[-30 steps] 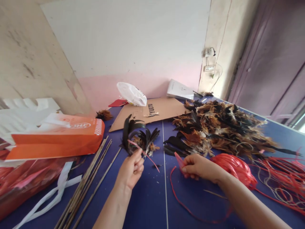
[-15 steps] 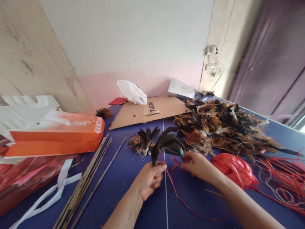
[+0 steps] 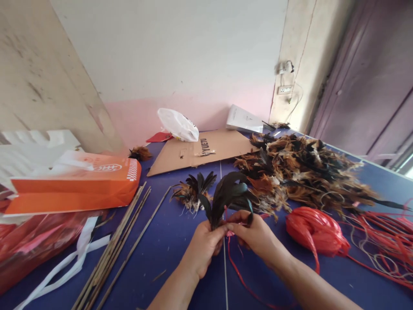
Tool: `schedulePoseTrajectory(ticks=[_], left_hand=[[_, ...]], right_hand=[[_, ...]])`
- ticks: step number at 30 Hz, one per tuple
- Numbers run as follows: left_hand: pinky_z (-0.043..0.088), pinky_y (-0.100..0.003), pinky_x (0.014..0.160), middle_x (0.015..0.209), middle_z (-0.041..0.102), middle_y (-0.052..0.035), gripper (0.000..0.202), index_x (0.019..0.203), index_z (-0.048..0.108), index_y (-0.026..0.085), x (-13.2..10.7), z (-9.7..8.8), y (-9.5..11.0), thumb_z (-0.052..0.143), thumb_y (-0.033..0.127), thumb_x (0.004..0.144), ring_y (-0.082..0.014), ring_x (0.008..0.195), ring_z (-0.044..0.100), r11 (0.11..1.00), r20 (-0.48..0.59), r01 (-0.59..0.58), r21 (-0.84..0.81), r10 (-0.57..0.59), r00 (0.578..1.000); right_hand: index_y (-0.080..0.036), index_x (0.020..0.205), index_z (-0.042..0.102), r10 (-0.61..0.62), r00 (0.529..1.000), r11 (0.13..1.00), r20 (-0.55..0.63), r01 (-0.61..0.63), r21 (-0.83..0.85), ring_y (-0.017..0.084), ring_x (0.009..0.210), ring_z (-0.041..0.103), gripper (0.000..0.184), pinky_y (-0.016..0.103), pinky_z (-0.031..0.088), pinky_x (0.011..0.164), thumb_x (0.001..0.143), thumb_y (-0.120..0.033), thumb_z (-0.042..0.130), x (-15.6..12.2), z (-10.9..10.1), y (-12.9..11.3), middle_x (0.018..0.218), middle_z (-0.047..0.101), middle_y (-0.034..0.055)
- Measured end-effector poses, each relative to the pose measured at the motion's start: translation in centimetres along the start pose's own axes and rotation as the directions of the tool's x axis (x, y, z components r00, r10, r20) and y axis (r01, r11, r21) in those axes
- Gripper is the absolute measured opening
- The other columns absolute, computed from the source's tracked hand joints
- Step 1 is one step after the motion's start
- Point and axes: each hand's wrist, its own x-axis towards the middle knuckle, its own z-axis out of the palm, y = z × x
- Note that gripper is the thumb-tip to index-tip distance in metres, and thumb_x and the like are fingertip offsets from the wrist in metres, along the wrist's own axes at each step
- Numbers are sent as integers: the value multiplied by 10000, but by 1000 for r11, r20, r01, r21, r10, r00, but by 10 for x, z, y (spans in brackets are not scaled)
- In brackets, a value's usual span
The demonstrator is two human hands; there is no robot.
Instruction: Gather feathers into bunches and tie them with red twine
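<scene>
A bunch of dark, glossy feathers (image 3: pixel 227 193) stands up from between the fingers of my left hand (image 3: pixel 206 241), which pinches it near the quills. My right hand (image 3: pixel 254 230) is closed close beside it, fingertips meeting the left ones, on a thin pink-red plastic string (image 3: pixel 237 269). The string hangs from between the hands and curves down over the blue table (image 3: pixel 180 275). Where it meets the quills is hidden by my fingers. Just behind lies a small bundle of brown and black feathers (image 3: pixel 193 191).
A large feather heap (image 3: pixel 303 172) spreads at the right, with a red string ball (image 3: pixel 318 232) in front. Several thin sticks (image 3: pixel 112 249) lie at left, near an orange paper bag (image 3: pixel 74 189). Flat cardboard (image 3: pixel 180 157), a white plastic bag (image 3: pixel 177 125) and a white box (image 3: pixel 243 120) are behind.
My right hand has moved left to meet my left hand, bringing the string against the feather bunch. My left hand has shifted slightly right, and the feathers now stand more upright.
</scene>
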Motion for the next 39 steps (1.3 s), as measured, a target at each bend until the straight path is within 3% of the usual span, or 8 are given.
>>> schedulePoseTrajectory(ticks=[4, 8, 15, 20, 26, 30, 34, 39], left_hand=[[107, -198, 370, 424, 273, 98, 259, 713, 506, 165, -1, 2, -2, 631, 388, 670, -35, 369, 195, 1000, 2, -21, 19, 21, 1000], [97, -199, 375, 420, 238, 102, 301, 714, 513, 171, -1, 3, -2, 585, 461, 686, -43, 369, 174, 999, -6, -10, 32, 10, 1000], [280, -211, 447, 428, 378, 52, 214, 607, 551, 171, 2, 3, -5, 534, 331, 747, -92, 417, 344, 938, -15, -253, 237, 264, 964], [390, -259, 647, 602, 581, -22, 148, 691, 629, 181, -2, 10, -8, 490, 176, 742, -179, 647, 536, 840, 49, -388, 378, 401, 915], [403, -231, 561, 585, 571, -11, 148, 806, 604, 124, -7, 5, -3, 549, 249, 747, -126, 557, 519, 948, 235, -200, 248, 141, 962], [441, -229, 555, 758, 633, -102, 250, 861, 601, 91, -10, -5, 6, 542, 313, 761, -169, 672, 610, 991, 406, 124, 45, -132, 904], [481, -273, 632, 904, 649, -181, 326, 932, 609, 81, -11, -10, 12, 485, 352, 800, -218, 779, 637, 976, 449, 217, -24, -184, 874], [489, -234, 572, 842, 675, -158, 298, 931, 621, 86, -8, -11, 8, 530, 326, 779, -203, 721, 653, 972, 420, 233, 19, -219, 881]], right_hand=[[-160, 884, 503, 103, 991, 973, 82, -118, 197, 67, 349, 422, 350, 167, 300, 314, 695, -446, 573, -2, 5, 3, 465, 468, -65], [-163, 889, 499, 109, 978, 975, 176, -139, 170, 47, 307, 379, 370, 156, 261, 275, 698, -474, 559, -3, 2, 3, 482, 453, -77], [-177, 860, 556, 22, 999, 994, 46, -27, 107, 37, 323, 337, 258, 172, 241, 308, 694, -372, 588, 0, 1, 4, 453, 403, -84], [-170, 673, 564, 100, 994, 993, -43, -103, -57, 66, 338, 364, 196, 212, 266, 332, 655, -360, 611, -2, 7, 7, 427, 430, -49], [-158, 464, 480, 166, 986, 985, -14, -166, 40, 35, 322, 290, 323, 201, 183, 338, 666, -380, 598, 1, -6, 4, 355, 364, -57], [-126, 526, 514, 194, 963, 937, 190, -239, 254, 8, 298, 235, 281, 176, 126, 322, 635, -352, 639, 6, -22, 4, 350, 367, -79], [-111, 513, 512, 200, 933, 899, 299, -296, 322, -3, 269, 229, 291, 164, 101, 301, 612, -338, 665, 9, -28, 6, 339, 406, -69], [-105, 504, 520, 213, 916, 896, 342, -322, 306, -6, 261, 274, 290, 153, 104, 280, 615, -330, 664, 9, -25, 6, 406, 512, -23]])
